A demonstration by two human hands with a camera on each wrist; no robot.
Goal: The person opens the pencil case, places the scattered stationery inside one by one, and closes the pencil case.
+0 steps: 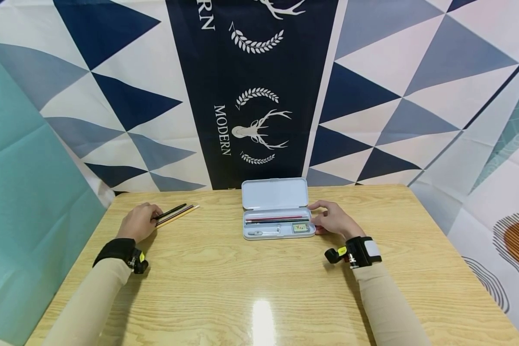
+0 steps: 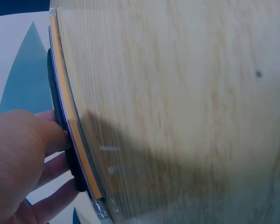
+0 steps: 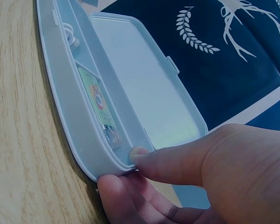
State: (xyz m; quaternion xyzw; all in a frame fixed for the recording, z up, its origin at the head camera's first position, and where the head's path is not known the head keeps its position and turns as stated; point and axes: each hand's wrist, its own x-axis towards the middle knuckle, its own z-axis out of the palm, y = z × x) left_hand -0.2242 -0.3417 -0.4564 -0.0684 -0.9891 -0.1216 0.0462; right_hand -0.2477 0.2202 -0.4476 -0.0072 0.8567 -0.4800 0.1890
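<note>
At the table's far left, my left hand (image 1: 136, 222) pinches a black pen (image 1: 175, 210) between thumb and fingers. Alongside the pen lie a yellow pencil (image 1: 178, 216) and other thin pencils, pointing to the right. A pale blue pencil case (image 1: 275, 194) stands with its lid raised at the table's back. Its right end is gripped by my right hand (image 1: 335, 221), thumb over the inner edge, fingers on the outside. Inside, several pencils (image 1: 278, 218) fill the rear compartment. An eraser with a green label (image 3: 97, 95) and small white pieces (image 1: 264, 233) sit in front.
The wooden table (image 1: 225, 283) ends against a hanging patterned cloth (image 1: 259, 86) close behind the case. A plain teal sheet (image 1: 21, 192) borders the left side. Each wrist wears a black strap (image 1: 116, 251) with a small camera.
</note>
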